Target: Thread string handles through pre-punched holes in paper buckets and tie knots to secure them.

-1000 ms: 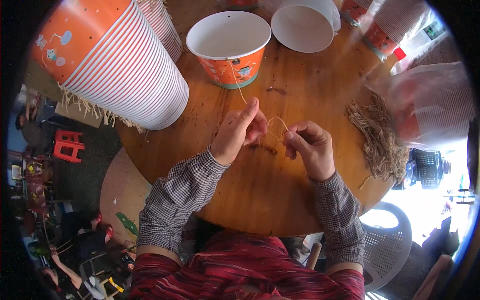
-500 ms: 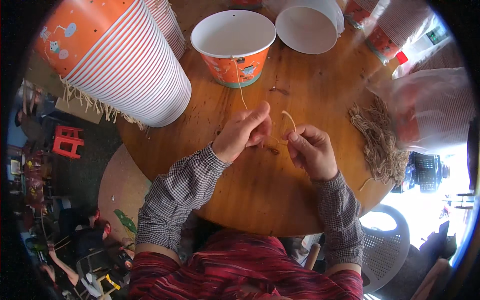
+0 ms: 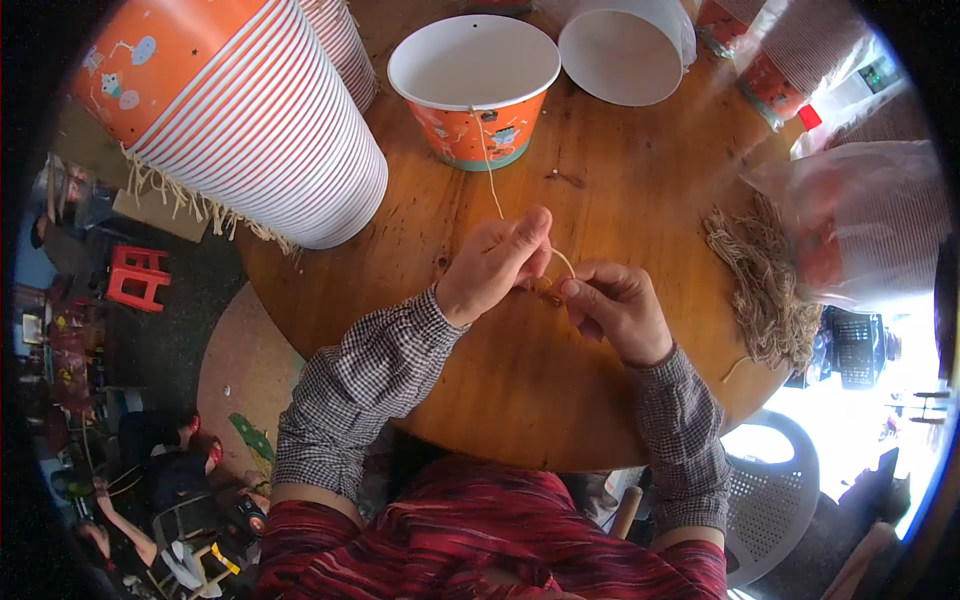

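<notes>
A beige cord (image 3: 493,185) runs from the near rim of an orange paper bucket (image 3: 470,132) with a white inside down into my hands. My left hand (image 3: 499,262) is closed on the cord, thumb pointing up and away. Pinched between the thumb and fingers of my right hand (image 3: 618,306) is the cord's end part, which curves as a short arc across to the left fingers. Both hands are close together above the table, just nearer to me than the bucket. The left fingertips are partly hidden behind the hand.
A tall nested stack of paper buckets (image 3: 290,130) leans at the left. Another white bucket (image 3: 622,58) lies on its side at the back. On the right are a bundle of cords (image 3: 765,285) and plastic-wrapped buckets (image 3: 880,220) on the round wooden table (image 3: 520,410).
My right hand has moved slightly left, closer to my left hand. The loose cord end that stuck up above it now bends over between the two hands.
</notes>
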Tool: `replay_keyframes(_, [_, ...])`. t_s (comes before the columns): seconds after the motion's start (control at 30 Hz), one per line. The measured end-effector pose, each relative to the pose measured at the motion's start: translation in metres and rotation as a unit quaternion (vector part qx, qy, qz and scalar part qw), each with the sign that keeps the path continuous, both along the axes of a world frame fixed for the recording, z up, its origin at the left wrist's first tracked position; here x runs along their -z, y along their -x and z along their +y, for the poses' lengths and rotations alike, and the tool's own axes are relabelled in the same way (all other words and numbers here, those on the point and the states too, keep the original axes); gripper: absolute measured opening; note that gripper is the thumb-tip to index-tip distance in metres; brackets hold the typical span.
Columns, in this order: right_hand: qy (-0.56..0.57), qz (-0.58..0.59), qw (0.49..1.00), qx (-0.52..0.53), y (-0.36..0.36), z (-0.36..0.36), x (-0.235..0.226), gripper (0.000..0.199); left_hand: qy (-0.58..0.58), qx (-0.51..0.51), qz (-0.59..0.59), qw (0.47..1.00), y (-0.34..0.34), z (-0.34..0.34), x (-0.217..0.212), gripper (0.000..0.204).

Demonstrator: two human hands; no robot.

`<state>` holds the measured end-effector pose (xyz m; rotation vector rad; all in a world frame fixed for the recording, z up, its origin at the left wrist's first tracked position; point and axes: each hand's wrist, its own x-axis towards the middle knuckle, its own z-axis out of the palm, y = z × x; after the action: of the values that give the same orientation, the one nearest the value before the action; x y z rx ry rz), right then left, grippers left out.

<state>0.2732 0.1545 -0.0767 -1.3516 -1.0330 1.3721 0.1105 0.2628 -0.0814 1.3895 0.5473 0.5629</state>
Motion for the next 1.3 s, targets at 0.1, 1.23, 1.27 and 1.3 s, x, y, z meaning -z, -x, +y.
replay_keyframes(0.1, [0.018, -0.005, 1.0, -0.013, -0.001, 0.001, 0.0, 0.018, -0.107, -0.008, 0.025, 0.994, 0.0, 0.003, 0.003, 0.049])
replay_keyframes(1.23, [-0.04, -0.094, 0.99, 0.101, -0.003, 0.004, 0.0, 0.011, -0.282, -0.046, 0.036, 0.958, -0.006, -0.006, 0.006, 0.017])
replay_keyframes(1.27, [-0.053, -0.115, 0.987, 0.101, -0.003, 0.005, 0.002, 0.012, -0.283, -0.044, 0.024, 0.958, -0.007, -0.005, 0.01, 0.015])
replay_keyframes(1.3, [-0.066, -0.137, 0.983, 0.1, -0.003, 0.005, 0.003, 0.012, -0.283, -0.043, 0.012, 0.958, -0.007, -0.005, 0.011, 0.013])
